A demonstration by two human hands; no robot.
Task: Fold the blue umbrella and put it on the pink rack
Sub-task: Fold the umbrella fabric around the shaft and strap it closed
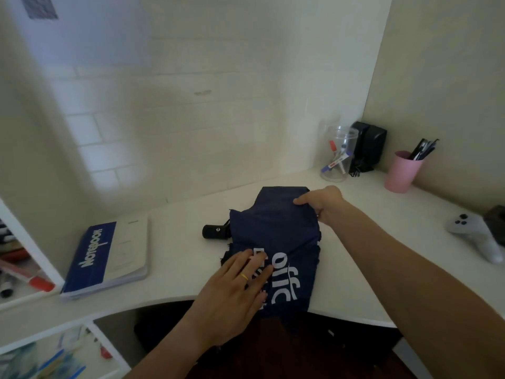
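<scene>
The blue umbrella [276,231] lies collapsed on the white desk [175,258], its navy cloth with white letters spread loosely and its black handle [216,231] pointing left. My left hand [235,291] rests flat on the near part of the cloth, fingers spread, a gold ring on one finger. My right hand [325,205] pinches the far right edge of the cloth between thumb and fingers. No pink rack is in view.
A blue and white notebook [106,258] lies left of the umbrella. At the back right stand a clear jar of markers [337,154], a black speaker [369,144] and a pink cup of pens [401,170]. A white game controller [475,233] lies at far right. Shelves with clutter are at the left.
</scene>
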